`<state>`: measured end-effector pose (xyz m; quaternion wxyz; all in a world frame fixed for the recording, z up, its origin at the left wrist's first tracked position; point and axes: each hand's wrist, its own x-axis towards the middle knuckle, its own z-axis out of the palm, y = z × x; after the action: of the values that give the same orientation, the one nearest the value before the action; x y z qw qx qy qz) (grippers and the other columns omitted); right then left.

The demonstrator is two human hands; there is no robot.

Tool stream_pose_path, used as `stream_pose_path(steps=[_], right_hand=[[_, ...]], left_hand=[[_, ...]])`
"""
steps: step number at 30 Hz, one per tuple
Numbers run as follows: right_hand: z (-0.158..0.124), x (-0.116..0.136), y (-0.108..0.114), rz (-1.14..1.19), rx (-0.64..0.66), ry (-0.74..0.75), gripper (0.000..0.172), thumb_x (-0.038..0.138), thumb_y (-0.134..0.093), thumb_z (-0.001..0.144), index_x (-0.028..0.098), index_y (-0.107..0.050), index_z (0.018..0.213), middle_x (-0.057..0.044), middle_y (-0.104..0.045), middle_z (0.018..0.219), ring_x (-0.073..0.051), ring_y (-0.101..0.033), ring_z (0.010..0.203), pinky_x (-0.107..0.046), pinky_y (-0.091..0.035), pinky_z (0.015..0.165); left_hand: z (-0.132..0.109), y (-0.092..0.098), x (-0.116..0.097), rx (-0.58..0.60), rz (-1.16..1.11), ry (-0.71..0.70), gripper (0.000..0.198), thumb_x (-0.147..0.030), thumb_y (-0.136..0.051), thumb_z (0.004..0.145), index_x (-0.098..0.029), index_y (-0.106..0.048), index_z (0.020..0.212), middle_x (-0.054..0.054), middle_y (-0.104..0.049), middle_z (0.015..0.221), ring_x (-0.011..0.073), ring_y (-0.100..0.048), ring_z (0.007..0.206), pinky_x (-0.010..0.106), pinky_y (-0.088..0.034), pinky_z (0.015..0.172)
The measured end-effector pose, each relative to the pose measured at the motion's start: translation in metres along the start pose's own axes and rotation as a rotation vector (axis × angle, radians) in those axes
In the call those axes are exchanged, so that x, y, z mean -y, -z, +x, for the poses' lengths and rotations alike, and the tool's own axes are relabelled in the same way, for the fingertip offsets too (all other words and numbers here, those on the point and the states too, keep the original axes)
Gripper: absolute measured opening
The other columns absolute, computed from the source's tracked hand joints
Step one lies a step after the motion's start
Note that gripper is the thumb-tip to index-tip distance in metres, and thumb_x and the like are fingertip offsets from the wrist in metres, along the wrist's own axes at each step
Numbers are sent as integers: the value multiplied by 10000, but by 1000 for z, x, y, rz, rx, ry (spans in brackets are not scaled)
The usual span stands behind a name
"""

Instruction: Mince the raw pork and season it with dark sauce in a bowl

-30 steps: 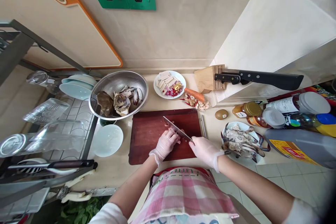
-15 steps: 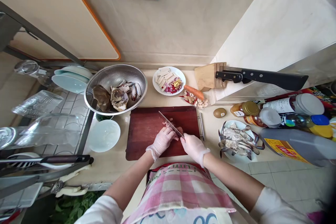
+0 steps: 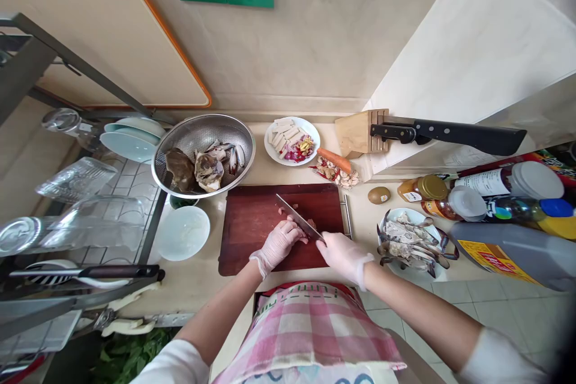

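Note:
On a dark red-brown cutting board (image 3: 245, 234), my gloved right hand (image 3: 341, 257) grips the handle of a kitchen knife (image 3: 297, 216), its blade slanting up and left across the board. My gloved left hand (image 3: 281, 245), fingers curled, presses on pieces of meat (image 3: 310, 225) beside the blade. Small bits of the meat lie past the blade, and what sits under my left fingertips is partly hidden.
Behind the board stand a steel colander (image 3: 202, 126) with seafood, a plate (image 3: 272, 155) of cut ingredients, a carrot (image 3: 333, 159) and a knife block (image 3: 355, 132). A white bowl (image 3: 182, 234) is left; a kiwi (image 3: 378, 195), crabs (image 3: 411, 240) and bottles are right.
The knife and my right hand have shifted slightly right and down. My left hand stays on the meat. The whole view has moved a little.

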<state>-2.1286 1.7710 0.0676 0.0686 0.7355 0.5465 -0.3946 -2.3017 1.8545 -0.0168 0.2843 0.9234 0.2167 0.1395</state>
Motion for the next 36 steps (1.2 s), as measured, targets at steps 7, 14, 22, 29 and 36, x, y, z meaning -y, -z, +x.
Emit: stream_pose_path(steps=[7,14,22,29,36], right_hand=[[2,1,-3,45,-44,25,283,277,-370,931,172,-632,919,-94,-717,853,-171,-659,741,-260,-327,583],[0,-5,-14,57,-25,-24,296,309,-370,932,176,-632,895,-81,-710,821,-173,-649,695,-263,-309,559],[10,2,-8,105,-82,26,286,303,-365,942,167,-614,902,-81,-709,840,-159,-650,716,-253,-296,557],[-22,-8,9,-48,-124,25,245,300,-354,959,200,-557,868,-50,-698,814,-143,-634,683,-278,-233,556],[-19,-17,14,-83,-217,4,251,298,-353,957,204,-559,849,-34,-691,782,-128,-612,639,-278,-225,553]], left_hand=[[2,4,-3,27,-45,9,177,-210,-507,901,-212,-683,915,52,-635,926,179,-545,898,327,-479,834],[2,3,-3,6,-23,-2,178,-222,-504,906,-219,-682,891,37,-638,885,176,-546,923,330,-459,884],[-11,10,-11,-6,31,52,227,-216,-447,931,-241,-669,965,42,-643,1036,166,-562,994,309,-469,889],[-14,10,-9,29,229,287,186,-246,-503,897,-245,-633,1030,65,-627,982,187,-571,842,310,-490,750],[8,4,-6,91,186,250,181,-247,-495,895,-220,-630,1013,94,-615,1026,203,-572,890,302,-496,755]])
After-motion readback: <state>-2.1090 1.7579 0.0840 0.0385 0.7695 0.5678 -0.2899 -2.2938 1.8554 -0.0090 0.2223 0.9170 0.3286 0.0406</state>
